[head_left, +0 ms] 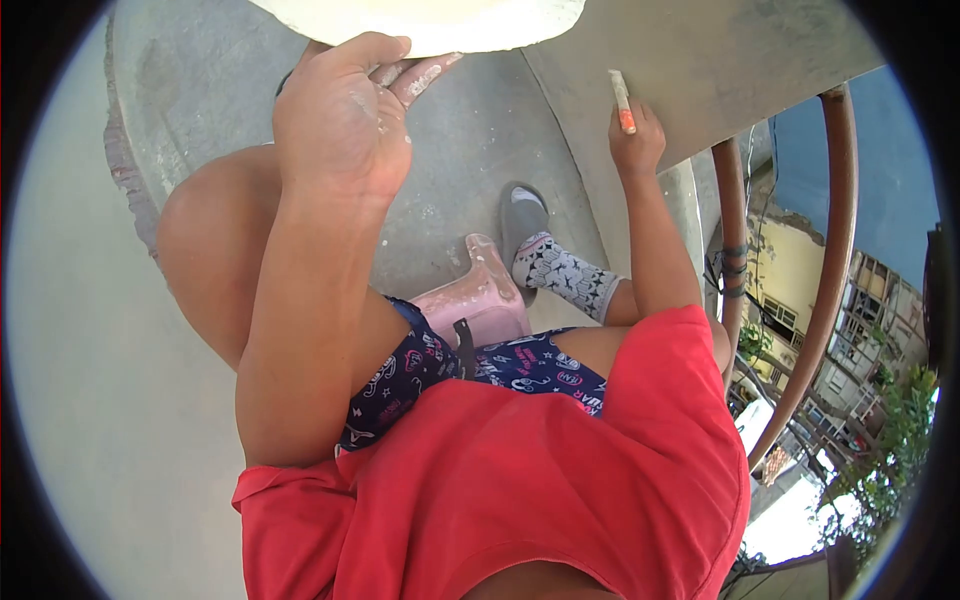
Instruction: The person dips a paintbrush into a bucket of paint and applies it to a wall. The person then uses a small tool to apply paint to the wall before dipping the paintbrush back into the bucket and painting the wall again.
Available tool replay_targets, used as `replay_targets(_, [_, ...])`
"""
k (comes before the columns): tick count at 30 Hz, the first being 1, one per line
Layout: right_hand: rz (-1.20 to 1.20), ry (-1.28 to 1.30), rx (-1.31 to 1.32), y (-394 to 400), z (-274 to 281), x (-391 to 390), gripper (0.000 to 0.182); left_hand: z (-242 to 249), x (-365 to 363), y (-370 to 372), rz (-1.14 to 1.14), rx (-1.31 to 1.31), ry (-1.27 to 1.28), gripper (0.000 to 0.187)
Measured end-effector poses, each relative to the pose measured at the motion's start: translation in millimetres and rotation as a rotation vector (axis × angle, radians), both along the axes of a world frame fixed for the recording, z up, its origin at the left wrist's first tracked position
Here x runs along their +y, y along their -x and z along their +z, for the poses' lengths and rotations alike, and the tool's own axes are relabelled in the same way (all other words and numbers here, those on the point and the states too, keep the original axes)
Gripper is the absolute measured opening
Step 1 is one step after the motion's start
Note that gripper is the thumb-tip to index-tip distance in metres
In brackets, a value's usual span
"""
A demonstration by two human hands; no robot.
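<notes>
My left hand (345,125), palm toward me and spotted with dried white material, grips the lower edge of a pale, round-edged object (440,22) cut off by the top of the view. In my right hand (637,145), closed, is a small tool (622,100) with an orange and white handle; its whitish tip points up and away from me. The tip is near the grey surface (700,60) and apart from the pale object. Whether it touches that surface I cannot tell.
Between my legs is a pink stool (480,300) with whitish smears. My foot in a grey shoe (522,215) rests on the concrete floor (440,170). Curved brown metal railings (835,220) stand at the right, with buildings and plants beyond and below.
</notes>
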State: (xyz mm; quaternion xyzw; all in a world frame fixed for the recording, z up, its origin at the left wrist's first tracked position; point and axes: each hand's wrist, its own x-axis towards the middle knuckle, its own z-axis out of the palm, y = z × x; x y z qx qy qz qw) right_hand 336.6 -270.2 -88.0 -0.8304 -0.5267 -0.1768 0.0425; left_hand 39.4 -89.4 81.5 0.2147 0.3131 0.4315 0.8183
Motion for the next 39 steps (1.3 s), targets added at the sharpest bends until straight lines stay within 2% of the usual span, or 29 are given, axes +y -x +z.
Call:
replay_targets(2, [-0.004, -0.183, 0.019, 12.3, 3.7, -5.5, 0.013, 1.0, -0.8, -5.0, 0.039, 0.004, -0.007, 0.028])
replay_targets(5, [-0.019, 0.031, 0.145, 31.5, -41.0, -27.6, 0.014, 0.1, 0.9, -9.7, -0.006, 0.021, -0.050, 0.035])
replay_targets(6, [-0.017, 0.008, 0.132, 25.5, -59.6, -35.2, 0.014, 2.9, 0.7, -13.4, -0.005, 0.008, -0.073, 0.035])
replay_targets(8, [-0.044, 0.190, 0.126, 16.5, -88.9, -33.6, 0.017, 4.6, -3.3, -13.1, 0.010, 0.049, -0.018, 0.037])
replay_targets(11, [-0.053, 0.112, 0.065, -8.6, -57.6, -10.3, 0.017, 6.1, -5.9, -12.5, 0.010, 0.082, -0.008, 0.038])
replay_targets(13, [0.062, -0.061, 0.014, -8.7, -3.3, 5.7, 0.014, 3.9, -9.0, -13.9, -0.001, 0.087, 0.021, 0.038])
replay_targets(14, [0.055, -0.038, 0.019, -4.9, 17.4, 7.7, 0.014, 1.5, -5.8, -14.8, -0.015, 0.061, -0.011, 0.038])
replay_targets(15, [0.048, -0.133, 0.007, 0.8, 35.8, 8.4, 0.015, -0.5, -5.3, -15.8, -0.030, 0.034, -0.043, 0.037])
replay_targets(16, [0.040, -0.233, -0.007, 8.0, 44.0, 4.9, 0.015, -1.5, -6.8, -17.0, -0.038, 0.036, -0.024, 0.037])
replay_targets(18, [0.013, -0.222, 0.026, 26.5, 28.8, -9.6, 0.015, 0.5, -4.7, -20.7, -0.040, 0.020, -0.052, 0.037])
replay_targets(20, [0.067, -0.021, 0.108, 35.4, -15.4, -36.1, 0.017, 3.8, -3.1, -23.8, -0.040, 0.011, -0.073, 0.038])
replay_targets(21, [0.057, -0.026, 0.097, 31.1, -29.9, -48.2, 0.017, 5.8, -3.9, -26.4, -0.035, 0.008, -0.086, 0.038])
replay_targets(23, [-0.025, 0.192, 0.024, 16.2, -47.5, -64.6, 0.020, 7.2, -5.5, -27.4, -0.042, -0.007, -0.085, 0.039])
replay_targets(28, [0.094, -0.145, -0.106, -1.7, 72.2, -50.4, 0.019, 2.8, -6.7, -22.3, -0.039, -0.018, -0.041, 0.032])
replay_targets(30, [0.093, -0.271, -0.123, 10.4, 98.5, -47.6, 0.017, 2.6, -5.0, -19.3, -0.061, -0.024, -0.080, 0.041])
replay_targets(32, [0.139, -0.327, -0.043, 25.2, 88.8, -48.2, 0.017, 2.1, -5.5, -19.5, -0.037, -0.008, -0.091, 0.041])
replay_targets(36, [0.056, 0.116, 0.066, 37.8, -8.0, -68.1, 0.020, 3.0, -4.1, -20.3, -0.023, 0.008, -0.095, 0.041])
replay_targets(39, [-0.001, 0.228, -0.048, 13.5, -26.2, -76.7, 0.021, 6.3, -7.0, -16.2, -0.009, 0.002, -0.068, 0.040])
